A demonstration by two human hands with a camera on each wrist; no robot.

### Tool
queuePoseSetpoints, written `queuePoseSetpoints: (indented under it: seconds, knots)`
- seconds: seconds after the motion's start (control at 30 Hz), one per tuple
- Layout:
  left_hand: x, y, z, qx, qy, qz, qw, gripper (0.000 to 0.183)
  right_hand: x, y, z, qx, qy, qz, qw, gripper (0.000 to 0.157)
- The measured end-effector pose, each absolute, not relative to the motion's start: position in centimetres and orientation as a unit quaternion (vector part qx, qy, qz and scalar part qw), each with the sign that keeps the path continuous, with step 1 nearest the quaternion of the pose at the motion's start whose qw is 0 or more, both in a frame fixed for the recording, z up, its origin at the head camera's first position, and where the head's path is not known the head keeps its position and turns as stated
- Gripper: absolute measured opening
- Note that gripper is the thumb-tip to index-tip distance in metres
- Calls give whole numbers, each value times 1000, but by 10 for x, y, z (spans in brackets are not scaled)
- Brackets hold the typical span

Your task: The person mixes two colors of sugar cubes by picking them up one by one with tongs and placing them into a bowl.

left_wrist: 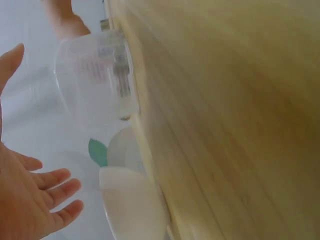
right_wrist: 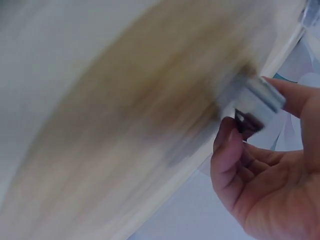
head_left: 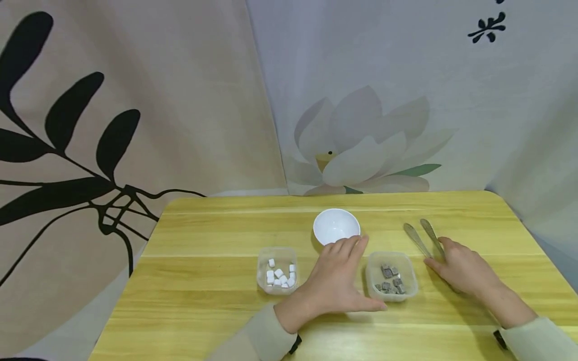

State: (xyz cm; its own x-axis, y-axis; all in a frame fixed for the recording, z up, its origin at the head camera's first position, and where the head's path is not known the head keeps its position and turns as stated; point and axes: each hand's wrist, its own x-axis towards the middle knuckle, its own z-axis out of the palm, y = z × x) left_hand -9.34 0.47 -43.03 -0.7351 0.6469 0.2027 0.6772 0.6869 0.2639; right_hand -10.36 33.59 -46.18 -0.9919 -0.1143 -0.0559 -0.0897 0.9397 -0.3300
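Observation:
My right hand (head_left: 469, 268) is at the right side of the table and grips metal tongs (head_left: 418, 239) near their joined end. Two slim arms with rounded tips point away from me, spread apart. In the right wrist view the tongs' silvery end (right_wrist: 262, 97) sits between thumb and fingers. My left hand (head_left: 336, 281) is held with fingers straight and thumb spread wide, nothing in it. Its thumb reaches toward the near left corner of a clear plastic container (head_left: 408, 263) with several grey cubes (head_left: 390, 272). Beyond its fingertips stands a white bowl (head_left: 336, 224), partly covered by them.
A second clear container (head_left: 260, 271) holding several white cubes (head_left: 278, 274) stands left of my left hand. All of this is on a light wooden table (head_left: 189, 301). A printed curtain (head_left: 203, 100) hangs behind the table's far edge.

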Motion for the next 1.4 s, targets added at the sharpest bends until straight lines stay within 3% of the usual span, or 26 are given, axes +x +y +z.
queuePoseSetpoints:
  seconds: [0.43, 0.9, 1.07, 1.27, 1.4]
  knots:
    - [-96, 20, -437, -375, -898, -221, -60, 126, -102, 338, -455, -45, 981, -186, 35, 63]
    - [-105, 37, -441, -344, -891, -259, -148, 122, -98, 341, -452, -42, 983, -175, 30, 68]
    - [-106, 40, -442, -326, -892, -269, -162, 117, -97, 343, -454, -49, 982, -181, 21, 73]
    - [-107, 42, -442, -307, -890, -292, -168, 109, -97, 348, -455, -53, 982, -183, 0, 59]
    - [-107, 41, -442, -301, -884, -317, -165, 106, -97, 352, -452, -47, 980, -191, -7, 61]
